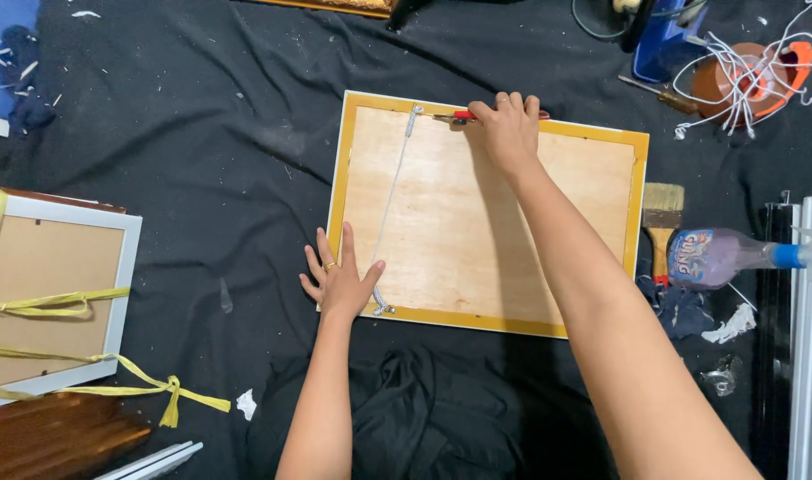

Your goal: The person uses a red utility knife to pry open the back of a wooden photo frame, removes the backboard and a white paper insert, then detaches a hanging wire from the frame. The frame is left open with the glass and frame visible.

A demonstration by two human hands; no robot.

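Now the right hand (pixel 505 129) is gripping a red-handled tool (pixel 462 115) at the yellow-edged wooden frame back's (pixel 477 222) top; the left hand (pixel 339 277) is lying flat, holding nothing, and should be pressing firmly.

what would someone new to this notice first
First the picture frame lying face down in the middle of the black cloth, its yellow border around a bare wooden back. The left hand presses flat on its near left corner, while the right hand grips a red-handled tool at the far edge, where a thin cord runs across the back. A spray bottle and a paintbrush lie to the right.
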